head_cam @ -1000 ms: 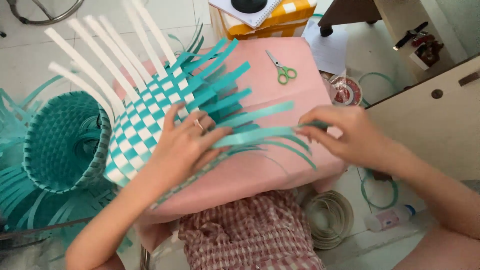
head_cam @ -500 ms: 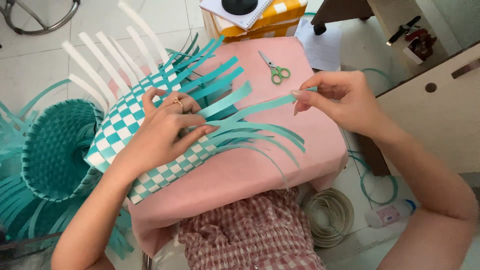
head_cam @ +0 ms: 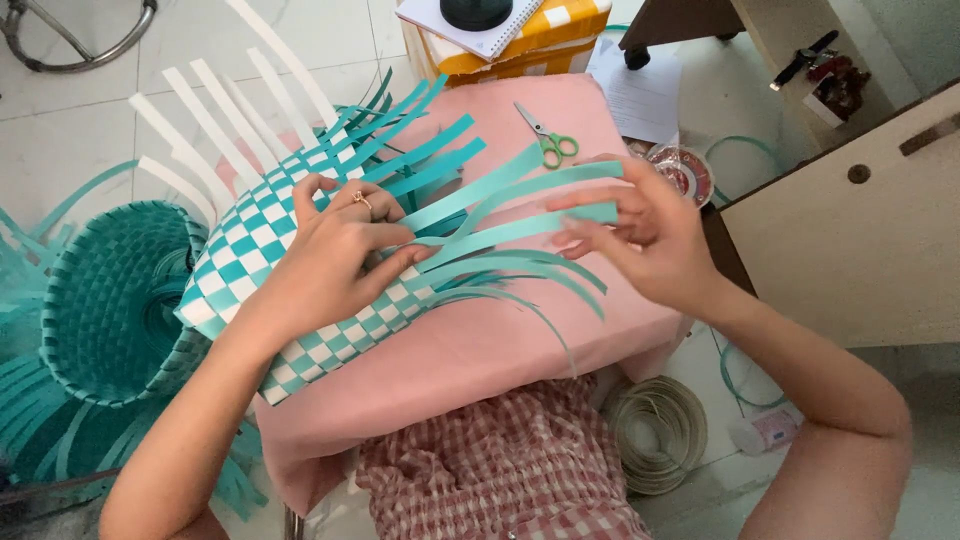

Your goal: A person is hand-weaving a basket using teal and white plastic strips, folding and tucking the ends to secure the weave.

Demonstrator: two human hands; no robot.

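- Since the earlier frame the right hand [head_cam: 640,240] has lifted, its grip pinching one flat teal strip [head_cam: 520,228].
- Left hand [head_cam: 335,250] presses open-palmed on the checkered teal-and-white woven mat [head_cam: 270,250], mid-desk [head_cam: 520,350], pink-covered.

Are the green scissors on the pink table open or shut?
Shut: on the scissors, the blades lie together as one point, the green handles side by side.

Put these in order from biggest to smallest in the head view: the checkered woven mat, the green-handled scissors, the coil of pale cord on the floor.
1. Teal-and-white checkered woven mat
2. Coil of pale cord
3. Green-handled scissors
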